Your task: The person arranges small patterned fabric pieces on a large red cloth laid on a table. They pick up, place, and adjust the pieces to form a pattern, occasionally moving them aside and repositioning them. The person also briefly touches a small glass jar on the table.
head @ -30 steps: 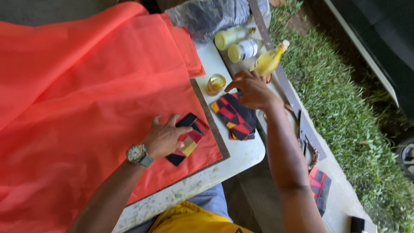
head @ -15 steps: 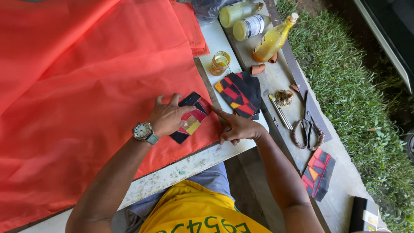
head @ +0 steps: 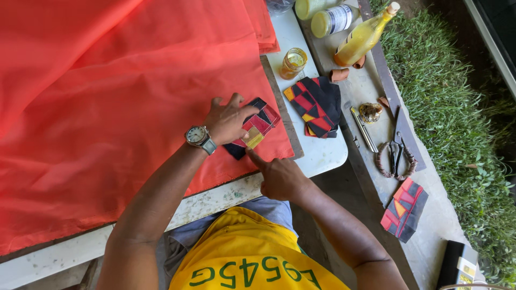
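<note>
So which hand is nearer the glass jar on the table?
Left. The left hand presses a patchwork piece on the orange cloth, just below-left of the jar. The right hand is nearer the table edge, fingertip on the same piece.

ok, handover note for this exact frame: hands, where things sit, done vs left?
Left hand: flat on the patchwork piece, pinning it to the orange cloth.
Right hand: index finger on the piece's near edge, holding nothing.
Second patchwork piece lies on the white table by the jar; a third on the bench, near the scissors.
Done: one piece laid on the cloth.
Left: the other two pieces lie unplaced.
</note>
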